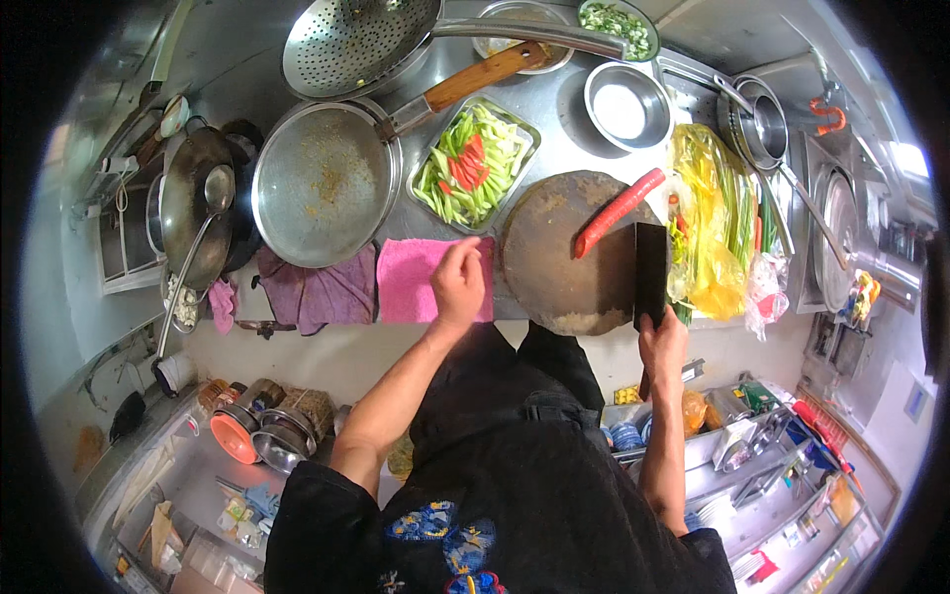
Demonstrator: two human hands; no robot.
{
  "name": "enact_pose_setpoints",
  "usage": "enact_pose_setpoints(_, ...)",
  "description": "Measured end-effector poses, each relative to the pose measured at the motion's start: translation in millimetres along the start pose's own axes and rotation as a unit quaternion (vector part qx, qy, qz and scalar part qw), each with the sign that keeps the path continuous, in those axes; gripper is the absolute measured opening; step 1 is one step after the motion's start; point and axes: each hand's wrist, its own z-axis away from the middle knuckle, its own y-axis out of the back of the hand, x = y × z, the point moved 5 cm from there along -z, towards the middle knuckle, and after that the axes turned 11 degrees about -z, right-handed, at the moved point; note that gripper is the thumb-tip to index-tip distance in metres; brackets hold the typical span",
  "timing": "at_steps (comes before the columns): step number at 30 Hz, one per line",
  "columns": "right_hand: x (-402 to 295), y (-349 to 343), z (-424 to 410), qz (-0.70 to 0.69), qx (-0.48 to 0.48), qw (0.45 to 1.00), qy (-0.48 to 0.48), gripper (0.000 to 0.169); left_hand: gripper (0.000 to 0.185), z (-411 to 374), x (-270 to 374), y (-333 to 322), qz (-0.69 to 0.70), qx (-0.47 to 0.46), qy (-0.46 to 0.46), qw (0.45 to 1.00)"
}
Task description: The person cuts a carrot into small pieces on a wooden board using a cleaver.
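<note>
My right hand (pixel 660 341) grips the handle of a cleaver (pixel 651 271), its dark broad blade over the right edge of a round wooden chopping block (pixel 553 245). On the block, a long red food piece (pixel 618 213), a sausage or a carrot, lies slantwise with one end cut. My left hand (pixel 459 282) is off the block to the left, above a pink cloth (pixel 404 278); its fingers are curled in and nothing shows in them. Behind the block stands a metal tray (pixel 531 157) of sliced green vegetable (pixel 453 197) topped with red slices (pixel 470 163).
Left of the tray sit a wide metal strainer (pixel 326 185) with a wooden handle and a perforated ladle (pixel 364 44). A steel bowl (pixel 629 106) stands behind the block. Right of it lie yellow plastic bags (pixel 705 215) with green stalks. A wok (pixel 197 245) is far left.
</note>
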Motion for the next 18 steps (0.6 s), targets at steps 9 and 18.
enact_pose_setpoints(9,25.3,-7.9,-12.8,0.028,0.006,0.998,0.056,0.025,0.016,-5.1,-104.7,-46.0,-0.005,0.121,0.245,0.962)
enact_pose_setpoints(18,32.2,1.9,-25.1,-0.03,-0.03,0.997,0.06,0.032,0.022,-88.5,-143.9,-37.8,0.232,0.116,0.467,0.845)
